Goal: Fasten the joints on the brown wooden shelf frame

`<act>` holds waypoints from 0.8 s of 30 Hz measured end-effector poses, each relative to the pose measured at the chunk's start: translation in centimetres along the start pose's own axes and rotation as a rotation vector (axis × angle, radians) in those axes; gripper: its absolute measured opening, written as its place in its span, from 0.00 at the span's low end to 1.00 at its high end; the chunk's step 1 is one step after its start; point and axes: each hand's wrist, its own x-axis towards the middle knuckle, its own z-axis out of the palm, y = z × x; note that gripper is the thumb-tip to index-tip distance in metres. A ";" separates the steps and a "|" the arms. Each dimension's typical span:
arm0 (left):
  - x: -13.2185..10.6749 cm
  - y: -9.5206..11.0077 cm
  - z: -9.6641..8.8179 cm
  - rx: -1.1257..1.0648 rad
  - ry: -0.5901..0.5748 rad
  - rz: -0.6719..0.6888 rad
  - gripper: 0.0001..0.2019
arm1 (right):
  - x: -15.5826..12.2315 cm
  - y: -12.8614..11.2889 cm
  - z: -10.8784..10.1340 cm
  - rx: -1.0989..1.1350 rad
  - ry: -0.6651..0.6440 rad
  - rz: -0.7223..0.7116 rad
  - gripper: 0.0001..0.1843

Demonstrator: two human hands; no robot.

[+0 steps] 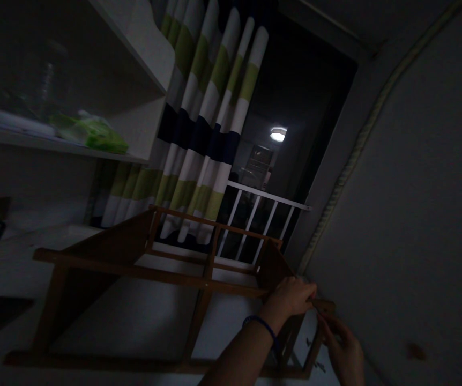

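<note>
A brown wooden frame [134, 271], like a small rack with open sections, lies across a pale surface in the dim light. My left hand [291, 296], with a dark bracelet at its wrist, is closed around a short wooden piece [324, 306] at the frame's right end. The end of that piece sticks out past my fingers. Just below it, my right hand [342, 346] has thumb and fingers drawn together against the piece's underside. Whatever is between those fingertips is too dark to make out. Small metal parts, apparently screws [319, 367], lie below, near the right hand.
A white shelf [130, 156] holding a green plastic packet [100, 133] hangs at upper left. Striped curtains [210, 123] hang before a dark window with white railings [269, 198]. A wrapped pipe [351, 161] runs down the right wall. A dark flat object [0, 316] lies at left.
</note>
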 end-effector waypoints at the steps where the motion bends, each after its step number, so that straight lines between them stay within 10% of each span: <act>1: 0.0 0.0 0.0 0.000 -0.001 -0.002 0.08 | 0.0 0.0 0.0 0.000 0.004 0.005 0.27; 24: 0.0 0.0 0.1 0.018 -0.008 -0.004 0.07 | -0.9 -0.4 0.6 -0.038 -0.030 -0.044 0.25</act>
